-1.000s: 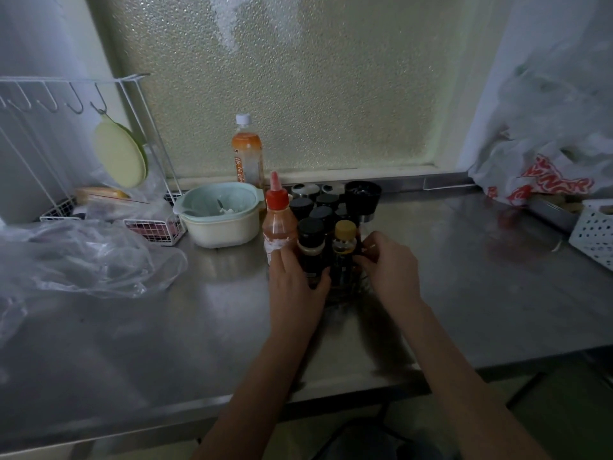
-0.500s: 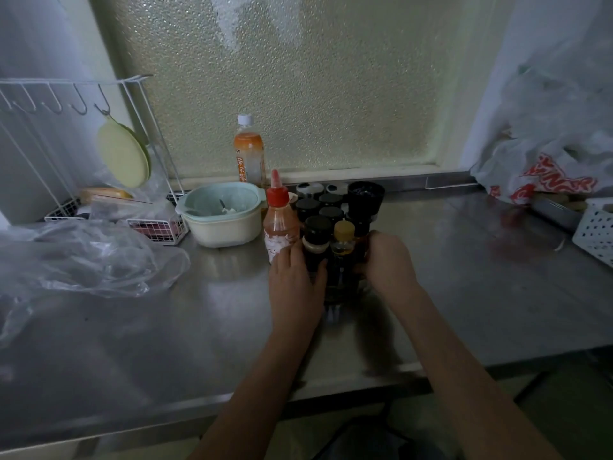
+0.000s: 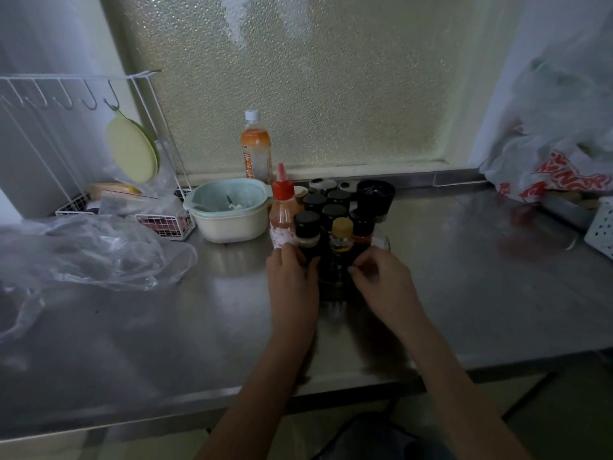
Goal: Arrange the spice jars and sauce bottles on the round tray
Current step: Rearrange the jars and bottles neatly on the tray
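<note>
Brushed steel counter (image 3: 464, 277), both hands' grip, left (image 3: 292, 287), right (image 3: 388, 287), clasping dark round-capped bottles (image 3: 331, 227).

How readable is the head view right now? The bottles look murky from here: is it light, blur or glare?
Head view: dim, lit from behind through the frosted window, so the dark jars merge together; the hands are slightly motion-blurred; soft glare on the steel counter; wide-angle bending at the edges; the tray is lost in shadow.
</note>
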